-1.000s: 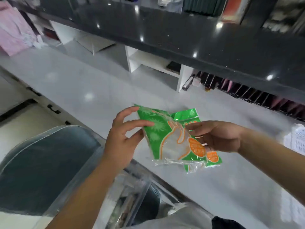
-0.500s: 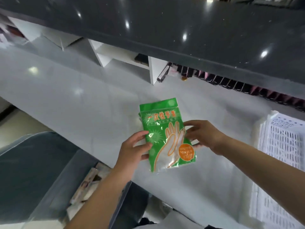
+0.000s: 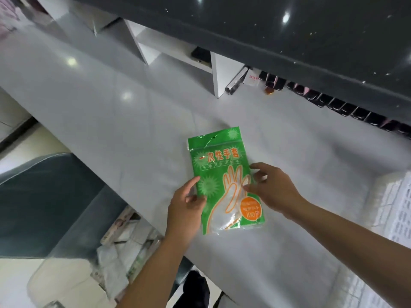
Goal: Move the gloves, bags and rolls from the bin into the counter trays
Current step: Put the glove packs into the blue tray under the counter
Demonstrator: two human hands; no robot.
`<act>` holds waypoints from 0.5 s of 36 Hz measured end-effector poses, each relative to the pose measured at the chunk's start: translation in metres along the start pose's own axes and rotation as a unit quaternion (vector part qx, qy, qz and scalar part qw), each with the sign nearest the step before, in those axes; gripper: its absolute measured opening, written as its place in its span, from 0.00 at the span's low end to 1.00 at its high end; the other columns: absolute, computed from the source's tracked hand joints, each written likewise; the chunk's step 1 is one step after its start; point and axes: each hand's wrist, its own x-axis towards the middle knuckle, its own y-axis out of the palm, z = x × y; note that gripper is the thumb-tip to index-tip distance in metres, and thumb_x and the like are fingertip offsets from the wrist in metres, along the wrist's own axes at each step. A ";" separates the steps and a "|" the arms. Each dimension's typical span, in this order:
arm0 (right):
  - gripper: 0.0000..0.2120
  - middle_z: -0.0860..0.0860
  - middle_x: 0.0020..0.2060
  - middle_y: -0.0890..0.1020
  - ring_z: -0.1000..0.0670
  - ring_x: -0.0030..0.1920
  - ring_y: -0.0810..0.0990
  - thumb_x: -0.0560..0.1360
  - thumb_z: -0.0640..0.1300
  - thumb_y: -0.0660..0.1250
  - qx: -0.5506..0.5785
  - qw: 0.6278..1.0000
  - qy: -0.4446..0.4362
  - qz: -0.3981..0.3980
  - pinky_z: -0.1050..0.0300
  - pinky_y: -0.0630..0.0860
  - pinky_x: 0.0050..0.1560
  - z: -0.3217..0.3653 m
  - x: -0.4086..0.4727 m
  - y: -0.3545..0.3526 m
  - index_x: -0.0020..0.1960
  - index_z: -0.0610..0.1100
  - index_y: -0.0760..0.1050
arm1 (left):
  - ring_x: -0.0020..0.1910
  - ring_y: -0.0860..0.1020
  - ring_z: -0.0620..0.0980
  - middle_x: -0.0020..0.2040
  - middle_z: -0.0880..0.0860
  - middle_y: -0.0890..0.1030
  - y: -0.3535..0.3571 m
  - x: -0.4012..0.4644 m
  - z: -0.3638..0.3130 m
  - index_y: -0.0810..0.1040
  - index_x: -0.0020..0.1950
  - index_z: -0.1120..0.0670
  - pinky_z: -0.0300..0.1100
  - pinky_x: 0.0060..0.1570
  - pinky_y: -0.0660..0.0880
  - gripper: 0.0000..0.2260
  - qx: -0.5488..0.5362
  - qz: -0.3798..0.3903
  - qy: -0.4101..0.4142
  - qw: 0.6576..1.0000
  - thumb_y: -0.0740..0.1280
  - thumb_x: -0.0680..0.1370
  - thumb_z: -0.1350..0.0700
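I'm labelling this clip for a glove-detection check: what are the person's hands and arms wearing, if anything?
Nothing shows on them. The left hand and the right hand are both bare: no gloves, rings, watch or wristbands in view. Both forearms are uncovered right to the picture's edge, so no sleeve is visible.

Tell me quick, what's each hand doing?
Left hand: pinching the green glove packet by its left edge.
Right hand: holding the packet's right edge.
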 end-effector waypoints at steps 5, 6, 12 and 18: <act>0.32 0.49 0.52 0.81 0.48 0.43 0.85 0.69 0.43 0.77 0.173 0.980 0.088 0.043 0.48 0.84 0.41 0.002 0.005 -0.007 0.70 0.50 0.69 | 0.49 0.85 0.49 0.57 0.51 0.82 -0.005 0.007 -0.006 0.73 0.66 0.44 0.46 0.44 0.81 0.24 -0.095 -0.024 -0.074 0.992 0.73 0.74 0.61; 0.31 0.48 0.50 0.83 0.49 0.40 0.86 0.70 0.42 0.77 0.209 0.970 0.111 0.059 0.51 0.83 0.36 0.005 0.007 -0.010 0.70 0.48 0.70 | 0.47 0.86 0.50 0.56 0.51 0.82 -0.007 0.010 -0.010 0.72 0.67 0.45 0.45 0.41 0.81 0.25 -0.115 -0.011 -0.096 0.989 0.73 0.74 0.63; 0.16 0.47 0.46 0.86 0.47 0.42 0.83 0.72 0.41 0.74 0.262 0.938 0.175 0.148 0.58 0.74 0.36 0.014 0.006 -0.026 0.59 0.41 0.78 | 0.37 0.85 0.47 0.45 0.52 0.87 -0.027 0.016 -0.032 0.77 0.65 0.57 0.47 0.46 0.79 0.18 -0.143 0.139 -0.202 0.959 0.71 0.75 0.63; 0.12 0.43 0.51 0.85 0.43 0.48 0.84 0.73 0.38 0.71 0.322 0.917 0.160 0.171 0.45 0.79 0.54 0.008 -0.035 -0.024 0.57 0.41 0.80 | 0.48 0.86 0.54 0.53 0.57 0.86 -0.045 -0.007 -0.029 0.76 0.64 0.54 0.52 0.44 0.81 0.19 -0.147 0.193 -0.163 0.956 0.71 0.74 0.65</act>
